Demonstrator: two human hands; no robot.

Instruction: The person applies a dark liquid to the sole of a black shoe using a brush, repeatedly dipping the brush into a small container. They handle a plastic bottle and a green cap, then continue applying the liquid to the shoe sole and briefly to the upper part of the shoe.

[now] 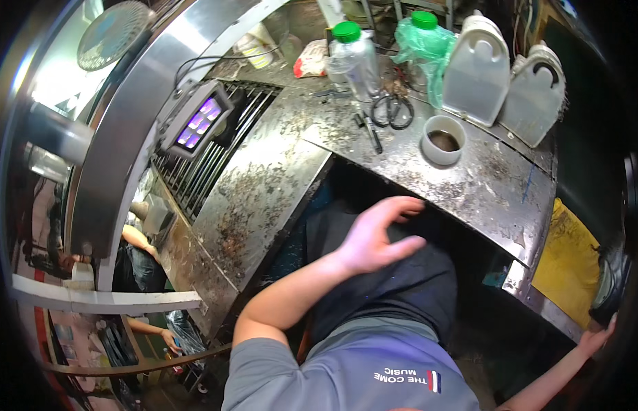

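Observation:
My left hand (384, 236) hovers over my lap near the front edge of the metal workbench (261, 161). Its thumb and fingers are apart and hold nothing. Far out on the right, my right hand (596, 338) is closed at the lower end of a dark, shiny, shoe-like object (610, 279). That object is beside a yellow cloth or pad (566, 264); the picture's dark rim hides part of it. Nearest my left hand on the bench are a white cup (433, 152) of dark liquid, black-handled scissors (393, 111) and a black pen-like tool (371, 133).
Behind the cup stand two clear jars with green lids (346, 33) (424, 20) and translucent plastic holders (475, 72). A lit purple lamp (199, 123) hangs over a slatted grate (243, 113). Other people's hands (152, 251) (169, 340) show beyond the metal frame (117, 147) at left.

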